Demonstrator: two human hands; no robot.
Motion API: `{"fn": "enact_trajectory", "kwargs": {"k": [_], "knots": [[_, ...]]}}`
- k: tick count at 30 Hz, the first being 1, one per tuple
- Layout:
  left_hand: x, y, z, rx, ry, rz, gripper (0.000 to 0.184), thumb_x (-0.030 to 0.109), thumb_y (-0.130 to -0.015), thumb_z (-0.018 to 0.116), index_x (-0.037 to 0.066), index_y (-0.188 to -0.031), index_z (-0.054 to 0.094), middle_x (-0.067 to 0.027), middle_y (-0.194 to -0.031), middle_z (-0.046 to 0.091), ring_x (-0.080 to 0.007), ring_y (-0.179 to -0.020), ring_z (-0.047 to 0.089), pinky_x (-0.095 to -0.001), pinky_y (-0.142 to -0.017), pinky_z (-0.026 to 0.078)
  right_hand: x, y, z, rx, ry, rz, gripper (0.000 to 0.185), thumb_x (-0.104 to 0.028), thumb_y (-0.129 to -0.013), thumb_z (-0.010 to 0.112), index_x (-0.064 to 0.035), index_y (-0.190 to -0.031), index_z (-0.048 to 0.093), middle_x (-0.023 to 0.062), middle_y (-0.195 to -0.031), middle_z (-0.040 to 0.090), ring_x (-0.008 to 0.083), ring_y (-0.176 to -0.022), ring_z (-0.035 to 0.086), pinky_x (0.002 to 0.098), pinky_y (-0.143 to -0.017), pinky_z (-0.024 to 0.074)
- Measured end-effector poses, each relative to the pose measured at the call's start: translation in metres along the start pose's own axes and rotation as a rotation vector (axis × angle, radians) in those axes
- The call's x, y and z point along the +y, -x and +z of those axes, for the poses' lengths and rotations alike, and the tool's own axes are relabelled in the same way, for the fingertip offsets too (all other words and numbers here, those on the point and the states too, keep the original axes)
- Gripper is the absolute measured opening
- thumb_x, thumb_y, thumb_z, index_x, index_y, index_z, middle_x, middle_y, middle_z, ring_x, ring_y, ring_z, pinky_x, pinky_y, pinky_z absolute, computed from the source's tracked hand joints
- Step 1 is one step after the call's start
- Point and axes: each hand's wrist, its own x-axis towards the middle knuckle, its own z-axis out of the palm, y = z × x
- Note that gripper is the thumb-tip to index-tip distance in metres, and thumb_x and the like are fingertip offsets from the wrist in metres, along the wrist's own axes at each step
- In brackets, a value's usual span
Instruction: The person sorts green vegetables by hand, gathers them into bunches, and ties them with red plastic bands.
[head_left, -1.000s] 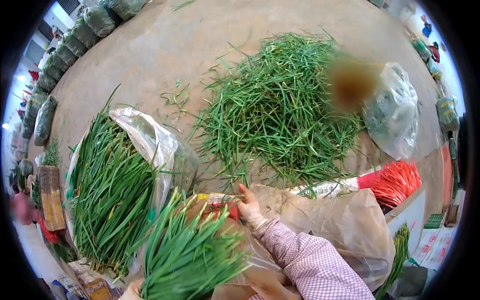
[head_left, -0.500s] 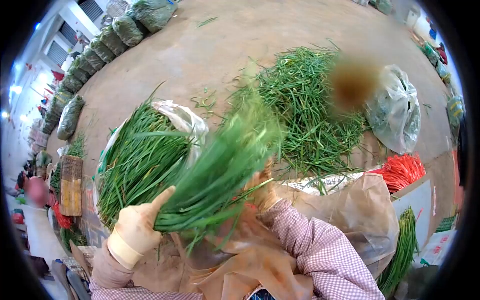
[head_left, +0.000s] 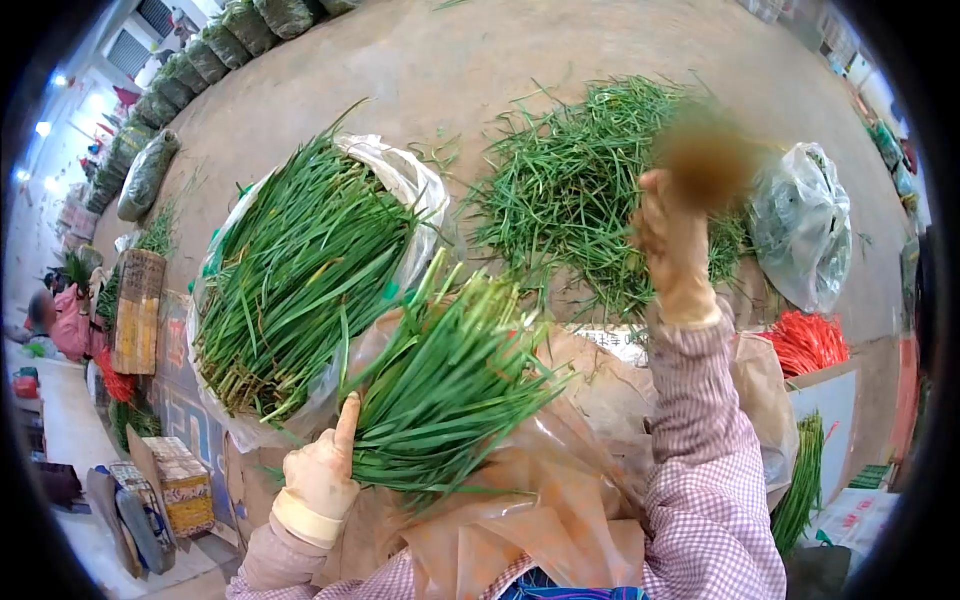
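My left hand, in a pale glove, grips a loose bunch of garlic chives at its near left side, index finger stretched along it. The bunch lies over my lap, on a translucent brown plastic apron. My right hand, gloved too, is raised over a heap of loose green leaves. Its fingers look bent but are smeared by motion, and I cannot make out anything in them. Left of the bunch, an open white bag is full of more garlic chives.
A clear plastic bag stands beyond the heap at right. Red ties and upright green stalks are nearer me. Full sacks line the far left wall. A brown blur covers part of the view.
My right hand has left the bunch and moved up and right over the leaf heap. The bunch, blurred before, has come down lower over my lap, still in my left hand.
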Motion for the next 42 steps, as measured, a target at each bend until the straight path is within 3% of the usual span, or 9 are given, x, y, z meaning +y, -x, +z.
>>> {"fn": "enact_trajectory", "kwargs": {"k": [7, 16, 22, 24, 26, 28, 30, 37, 42], "knots": [[0.010, 0.002, 0.012, 0.085, 0.001, -0.032, 0.095, 0.002, -0.058, 0.064, 0.008, -0.145, 0.026, -0.0083, -0.069, 0.056, -0.0248, -0.055, 0.060, -0.0366, -0.047, 0.047, 0.010, 0.101, 0.073, -0.374, 0.975, 0.357, 0.068, -0.039, -0.071, 0.078, -0.0016, -0.122, 0.053, 0.0073, -0.068, 0.062, 0.0131, -0.069, 0.062, 0.0298, -0.066, 0.0503], [0.008, 0.013, 0.010, 0.090, -0.032, -0.019, 0.094, 0.001, -0.059, 0.062, 0.012, -0.146, 0.027, -0.0076, -0.068, 0.052, -0.0252, -0.052, 0.058, -0.0368, -0.046, 0.046, 0.037, 0.040, -0.009, 0.226, 0.193, 0.204, 0.014, -0.021, -0.088, 0.064, -0.0094, -0.093, 0.059, -0.0006, -0.064, 0.058, 0.0064, -0.050, 0.051, 0.0179, -0.043, 0.0429], [0.012, 0.003, 0.007, 0.150, -0.037, 0.061, 0.087, 0.004, -0.063, 0.061, 0.020, -0.144, 0.032, -0.0057, -0.065, 0.047, -0.0233, -0.049, 0.055, -0.0368, -0.043, 0.044, 0.058, 0.095, 0.049, -0.479, 0.636, -0.048, 0.047, -0.014, -0.082, 0.067, -0.0052, -0.125, 0.048, 0.0099, -0.106, 0.061, 0.0200, -0.093, 0.061, 0.0316, -0.082, 0.0501], [0.012, 0.004, 0.001, 0.150, -0.070, 0.069, 0.083, 0.006, -0.066, 0.060, 0.024, -0.143, 0.034, -0.0051, -0.064, 0.046, -0.0220, -0.047, 0.054, -0.0363, -0.041, 0.043, 0.066, 0.098, 0.057, -0.368, 0.987, 0.031, 0.031, -0.013, -0.085, 0.065, -0.0048, -0.113, 0.056, 0.0069, -0.092, 0.065, 0.0193, -0.085, 0.063, 0.0297, -0.077, 0.0505], [0.010, 0.007, -0.002, 0.100, -0.146, 0.114, 0.074, 0.015, -0.073, 0.061, 0.025, -0.142, 0.036, -0.0060, -0.064, 0.044, -0.0232, -0.049, 0.052, -0.0361, -0.043, 0.040, 0.107, 0.088, 0.033, -0.029, -0.064, 0.188, 0.015, -0.014, -0.088, 0.062, -0.0081, -0.101, 0.061, 0.0023, -0.081, 0.065, 0.0171, -0.070, 0.062, 0.0259, -0.064, 0.0505], [0.008, 0.009, -0.003, 0.106, -0.140, 0.100, 0.073, 0.020, -0.074, 0.061, 0.029, -0.142, 0.036, -0.0054, -0.064, 0.043, -0.0220, -0.048, 0.051, -0.0357, -0.042, 0.039, 0.098, 0.054, -0.001, 0.050, 0.857, 0.016, 0.013, -0.012, -0.088, 0.062, -0.0094, -0.101, 0.062, 0.0014, -0.082, 0.066, 0.0142, -0.066, 0.059, 0.0212, -0.058, 0.0484], [0.005, 0.008, -0.003, 0.130, -0.200, 0.151, 0.073, 0.016, -0.075, 0.056, 0.033, -0.142, 0.034, -0.0027, -0.062, 0.043, -0.0176, -0.045, 0.050, -0.0336, -0.037, 0.039, 0.068, 0.033, -0.024, 0.289, 0.614, 0.163, 0.014, -0.012, -0.089, 0.061, -0.0081, -0.103, 0.062, 0.0032, -0.086, 0.065, 0.0125, -0.073, 0.059, 0.0193, -0.061, 0.0485], [0.012, -0.005, -0.016, 0.140, -0.233, 0.229, 0.069, 0.025, -0.076, 0.056, 0.034, -0.142, 0.035, -0.0030, -0.066, 0.044, -0.0169, -0.047, 0.048, -0.0328, -0.040, 0.038, 0.014, 0.089, 0.117, -0.962, 1.335, -0.506, 0.058, -0.039, -0.079, 0.067, -0.0068, -0.124, 0.050, 0.0113, -0.131, 0.047, 0.0267, -0.131, 0.036, 0.0467, -0.109, 0.0201], [0.007, 0.004, -0.016, 0.212, -0.231, 0.201, 0.060, 0.026, -0.077, 0.054, 0.033, -0.136, 0.045, -0.0030, -0.070, 0.045, -0.0162, -0.050, 0.047, -0.0315, -0.041, 0.037, 0.066, 0.101, 0.130, -1.094, 1.141, -0.620, 0.035, -0.033, -0.079, 0.067, -0.0057, -0.099, 0.056, 0.0123, -0.123, 0.051, 0.0301, -0.120, 0.045, 0.0479, -0.104, 0.0265]]}}
